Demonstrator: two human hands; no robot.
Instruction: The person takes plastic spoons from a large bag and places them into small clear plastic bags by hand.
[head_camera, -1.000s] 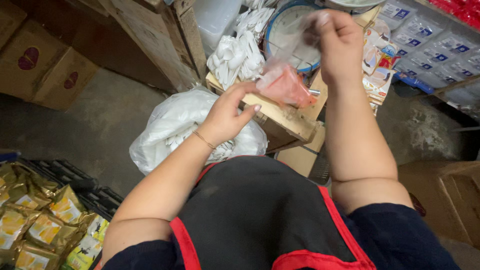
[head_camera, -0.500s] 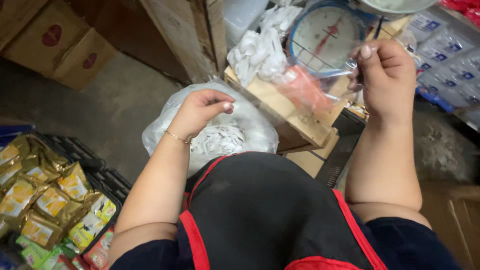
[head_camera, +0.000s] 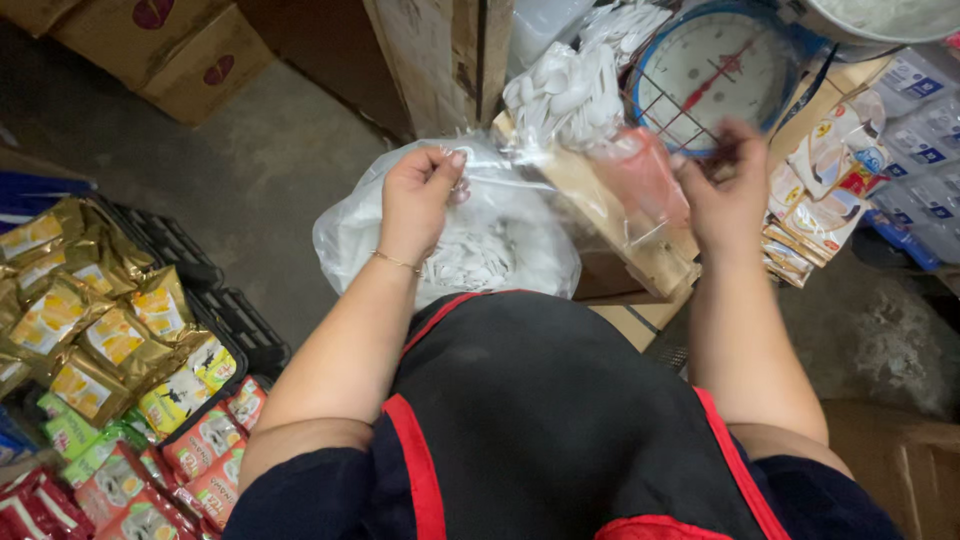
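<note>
Crosswise: small clear bag (head_camera: 640, 185), tilted down-right.

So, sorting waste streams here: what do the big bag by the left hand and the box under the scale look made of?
The big bag looks like thin clear plastic film: glossy, crinkled, white pieces showing through. The left hand pinches its top. The box looks like brown corrugated cardboard, matte, with a raw edge.

The right hand (head_camera: 728, 195), right of centre in the frame, is smeared by motion, so its fingertips and what they pinch cannot be made out. The scale (head_camera: 712, 70) at the upper right is cut by the top edge, and the clear bag (head_camera: 640, 185) veils its lower rim. The left hand (head_camera: 418, 200) hides its own fingertips in the big plastic sack (head_camera: 500, 240).
</note>
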